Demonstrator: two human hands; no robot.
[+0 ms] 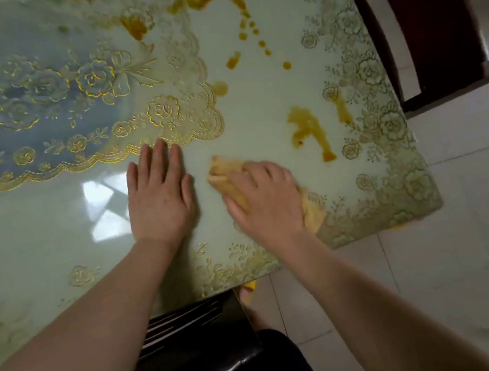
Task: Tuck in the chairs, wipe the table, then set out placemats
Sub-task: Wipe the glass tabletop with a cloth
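Cloth (226, 173) bunched under right hand (267, 201), fingers (255, 172) curled round it, pressed on bench (51, 237). Nearest orange spill (308, 129) just ahead-right of those fingers, long axis pointing away; right hand nearer. Left hand (159, 196) flat, fingers straight, bracing on bench beside it

We rest our left hand (159, 196) flat on the table (50, 234), fingertips touching the gold-laced placemat (28, 101) at its centre. Nearer the table's right corner, our right hand (265, 201) grips a yellow cloth (224, 169). Orange spills (308, 129) streak the table's far right. 2 dark chairs stand at the table: one (423, 25) at its right side, one (200, 354) at its near edge.
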